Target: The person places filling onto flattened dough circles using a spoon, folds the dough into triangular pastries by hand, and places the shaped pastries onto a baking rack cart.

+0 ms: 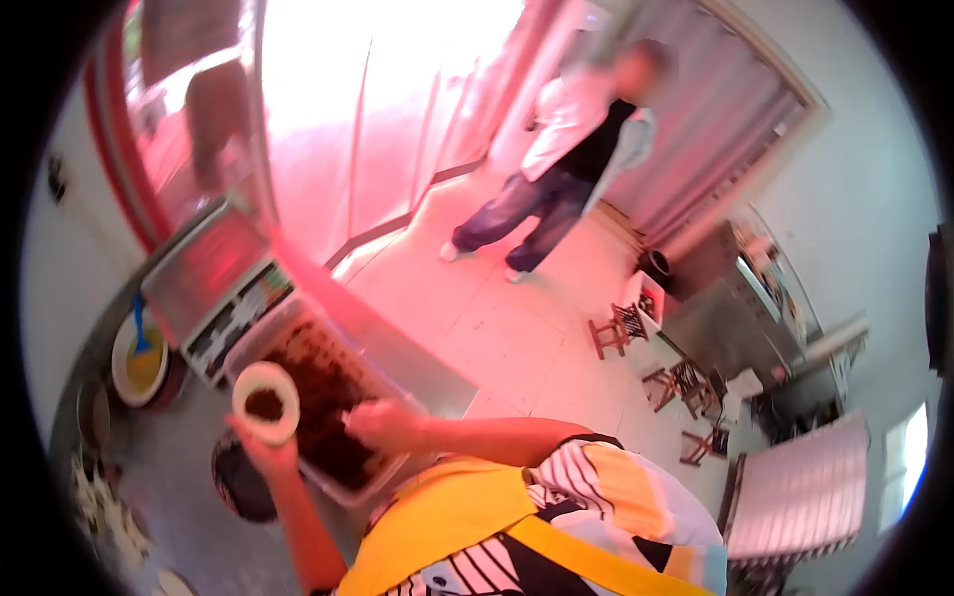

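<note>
My left hand [266,449] holds up a round, pale piece of dough [284,381] with dark brown filling [264,404] at its centre. Beside it, my right hand [383,427] is over a clear plastic tub [353,494] of dark reddish-brown filling. Its fingers are pressed together near the filling; what they hold, if anything, is too blurred to tell. Under my left forearm lies a dark round dish [238,479] on the grey table.
A weighing scale [227,323] stands behind the tub. At the left are a bowl of yellow liquid [139,368] with a blue utensil [140,323] and pale dough pieces [104,507]. A person [566,159] stands beyond the table; small stools [686,387] are at the right.
</note>
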{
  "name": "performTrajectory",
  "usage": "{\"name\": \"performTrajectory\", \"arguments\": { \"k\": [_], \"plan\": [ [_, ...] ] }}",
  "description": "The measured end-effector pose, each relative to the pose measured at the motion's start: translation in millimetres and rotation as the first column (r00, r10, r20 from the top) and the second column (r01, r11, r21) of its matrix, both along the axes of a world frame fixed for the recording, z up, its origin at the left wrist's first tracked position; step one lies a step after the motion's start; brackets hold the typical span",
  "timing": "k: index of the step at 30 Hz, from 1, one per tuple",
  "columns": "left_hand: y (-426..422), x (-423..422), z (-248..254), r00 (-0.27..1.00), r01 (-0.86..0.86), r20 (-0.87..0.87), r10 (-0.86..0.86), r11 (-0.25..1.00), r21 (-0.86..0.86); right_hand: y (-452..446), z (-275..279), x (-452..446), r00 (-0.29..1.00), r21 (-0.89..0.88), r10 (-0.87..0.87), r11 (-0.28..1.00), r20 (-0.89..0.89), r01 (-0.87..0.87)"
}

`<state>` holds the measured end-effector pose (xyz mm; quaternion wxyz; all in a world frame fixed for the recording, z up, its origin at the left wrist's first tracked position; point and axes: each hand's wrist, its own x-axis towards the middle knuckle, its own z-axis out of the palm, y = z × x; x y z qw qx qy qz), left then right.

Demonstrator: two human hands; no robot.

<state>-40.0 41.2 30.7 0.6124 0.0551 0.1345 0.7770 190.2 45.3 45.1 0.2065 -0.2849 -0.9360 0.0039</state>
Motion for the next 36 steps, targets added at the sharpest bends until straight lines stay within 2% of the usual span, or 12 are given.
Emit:
{"name": "performTrajectory", "arguments": {
  "k": [1,3,4,5,7,9,10,13,14,17,27,36],
  "plan": [
    [-2.3,-2.2,13.4,0.999,-0.020,0.042,0.025,0.993,-0.114,1.9,-37.8,-2.9,0.983,0.008,0.173,0.985,0.056,-0.174],
    [-5.0,-7.0,19.5,0.999,-0.019,0.039,0.022,0.998,-0.054,-4.0,-48.1,-11.5,0.937,-0.048,0.325,0.946,0.129,-0.321],
    [-6.0,-5.1,31.3,0.999,-0.017,0.048,0.020,0.998,-0.061,-3.2,-42.1,-16.5,0.923,-0.118,0.331,0.943,0.198,-0.312],
    [-10.5,0.0,44.9,0.998,-0.016,0.061,0.021,0.997,-0.072,-1.5,-33.5,-21.1,0.863,-0.244,0.365,0.925,0.349,-0.293],
    [-12.3,13.2,65.6,1.000,0.017,-0.002,-0.017,0.997,-0.078,3.0,12.5,-10.0,0.837,-0.468,0.418,0.853,0.353,-0.229],
    [-16.3,22.5,76.5,0.996,0.061,-0.066,-0.065,0.996,-0.060,18.7,20.4,-5.3,0.950,-0.567,0.305,0.796,0.073,-0.212],
    [-18.7,30.5,87.1,0.996,0.069,-0.043,-0.074,0.992,-0.110,24.8,27.8,-3.2,0.971,-0.614,0.231,0.757,-0.066,-0.223],
    [-25.5,47.1,101.1,0.982,0.160,-0.099,-0.161,0.987,-0.014,34.8,64.5,-6.9,0.905,-0.761,0.051,0.522,-0.422,-0.385],
    [-24.5,52.6,102.1,0.985,0.128,-0.112,-0.134,0.990,-0.058,43.8,54.6,-12.0,0.897,-0.766,0.069,0.495,-0.436,-0.410],
    [-23.6,63.2,104.6,0.989,0.103,-0.090,-0.115,0.987,-0.127,52.9,70.0,-13.9,0.795,-0.553,0.149,0.642,-0.589,-0.531],
    [-3.6,90.3,109.3,0.973,0.033,-0.223,-0.061,0.991,-0.127,74.6,74.5,5.7,0.775,-0.505,0.129,0.691,-0.618,-0.517],
    [6.9,107.1,110.1,0.976,0.029,-0.209,-0.058,0.990,-0.139,90.0,71.3,19.2,0.706,-0.421,0.149,0.712,-0.692,-0.562]
  ]
}}
